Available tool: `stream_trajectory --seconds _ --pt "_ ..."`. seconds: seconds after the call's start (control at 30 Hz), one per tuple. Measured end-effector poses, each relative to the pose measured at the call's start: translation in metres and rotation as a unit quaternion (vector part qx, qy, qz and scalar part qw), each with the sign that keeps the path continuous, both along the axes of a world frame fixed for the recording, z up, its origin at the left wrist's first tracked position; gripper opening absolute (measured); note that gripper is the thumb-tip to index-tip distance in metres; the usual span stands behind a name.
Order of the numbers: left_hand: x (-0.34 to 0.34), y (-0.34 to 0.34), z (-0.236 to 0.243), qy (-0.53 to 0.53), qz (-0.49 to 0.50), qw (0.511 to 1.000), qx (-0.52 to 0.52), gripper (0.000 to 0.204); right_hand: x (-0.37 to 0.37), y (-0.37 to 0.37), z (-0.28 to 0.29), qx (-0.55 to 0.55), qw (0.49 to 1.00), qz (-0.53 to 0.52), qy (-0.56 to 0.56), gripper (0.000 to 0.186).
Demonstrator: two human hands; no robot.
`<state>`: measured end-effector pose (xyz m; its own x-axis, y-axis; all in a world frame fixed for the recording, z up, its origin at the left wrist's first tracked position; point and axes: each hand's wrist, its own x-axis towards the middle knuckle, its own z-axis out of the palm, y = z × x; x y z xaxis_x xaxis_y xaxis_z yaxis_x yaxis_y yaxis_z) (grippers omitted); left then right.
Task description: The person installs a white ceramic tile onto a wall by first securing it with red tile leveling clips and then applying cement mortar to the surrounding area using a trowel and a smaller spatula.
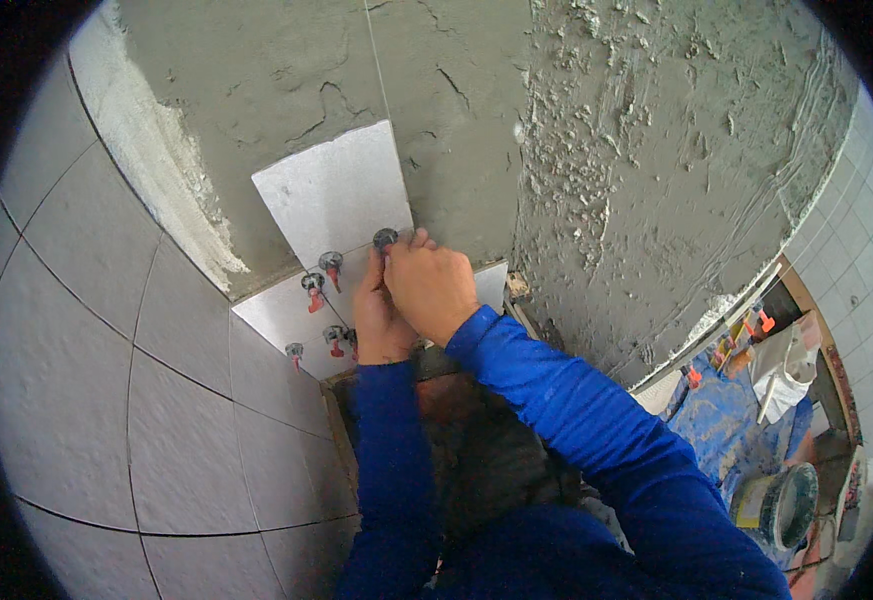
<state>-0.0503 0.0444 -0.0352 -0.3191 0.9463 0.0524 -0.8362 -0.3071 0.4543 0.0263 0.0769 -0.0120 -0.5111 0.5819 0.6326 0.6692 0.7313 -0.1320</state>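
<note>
My left hand (381,318) and my right hand (434,288) meet at a tile leveling clip (385,239) with a black round cap. Fingers of both hands are closed around its lower part, which they hide. The clip sits at the lower edge of an upright white tile (341,190) with a rough-cut top. Below lies another white tile (268,306), largely covered by my hands. Several more clips with red handles stand along the joints, among them one left of my hands (330,263) and one lower down (334,338).
Grey mortar (636,180) covers the wall, with a taut string (376,65) running down it. Large grey tiles (176,380) line the left wall. At the lower right are a bucket (788,508), a blue sheet (706,425), a white bag (786,370) and loose red clip handles (764,320).
</note>
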Motion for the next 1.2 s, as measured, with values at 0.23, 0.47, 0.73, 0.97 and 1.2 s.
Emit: stream_trajectory --seconds 0.23,0.47,0.73,0.97,1.2 --pt "0.013 0.023 -0.019 -0.109 -0.019 0.992 0.063 0.038 -0.011 0.004 -0.012 0.08 0.986 0.03 0.146 0.024" --pt "-0.013 0.042 -0.048 -0.095 -0.058 0.986 0.124 0.039 0.002 0.003 0.0 -0.03 0.999 0.034 0.02 0.011" --pt "-0.024 0.03 -0.034 -0.022 -0.108 0.986 0.128 0.038 0.003 -0.003 0.01 0.023 0.999 0.015 -0.033 0.012" --pt "-0.019 -0.025 -0.026 0.077 0.048 0.996 0.016 0.038 0.022 -0.028 0.027 -0.113 0.99 0.078 -0.034 0.029" --pt "-0.018 -0.076 -0.027 0.253 0.307 0.903 -0.162 0.028 -0.028 -0.028 0.021 -0.23 0.949 0.134 0.166 0.043"
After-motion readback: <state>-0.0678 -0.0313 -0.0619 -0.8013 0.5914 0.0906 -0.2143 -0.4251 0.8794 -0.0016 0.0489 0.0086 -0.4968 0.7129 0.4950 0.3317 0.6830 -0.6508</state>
